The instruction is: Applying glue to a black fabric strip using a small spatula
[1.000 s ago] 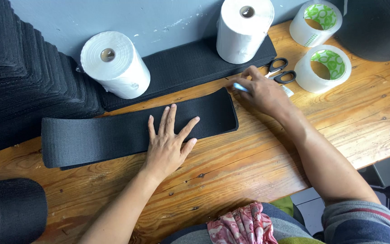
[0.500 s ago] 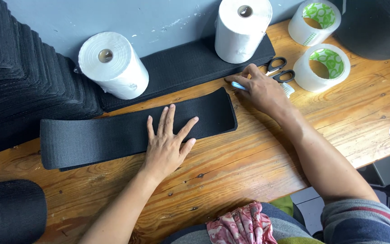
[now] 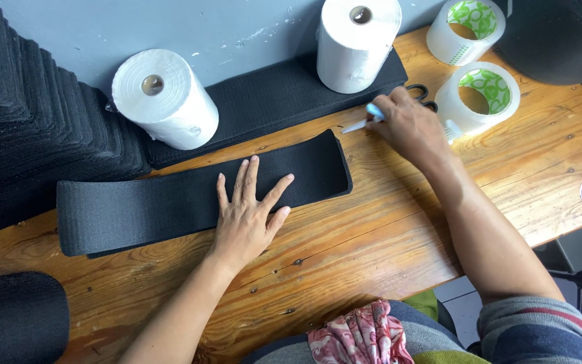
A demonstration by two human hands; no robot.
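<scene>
A long black fabric strip (image 3: 149, 205) lies flat across the wooden table (image 3: 372, 229). My left hand (image 3: 250, 216) rests palm-down on its right part, fingers spread. My right hand (image 3: 409, 128) is beyond the strip's right end, fingers closed on a white and light-blue pen-like marker (image 3: 362, 121) whose tip points left toward the strip. Black scissors (image 3: 424, 94) lie partly hidden behind that hand.
Two white paper rolls (image 3: 166, 101) (image 3: 357, 44) stand on black fabric (image 3: 271, 101) by the grey wall. Two clear tape rolls (image 3: 479, 94) (image 3: 466, 27) sit at the right. Stacked black strips (image 3: 28, 128) fill the left; a black roll (image 3: 11, 317) lies at the lower left.
My right hand has closed on the marker near the scissors and lifted its tip toward the strip's end. My left hand stays flat on the strip.
</scene>
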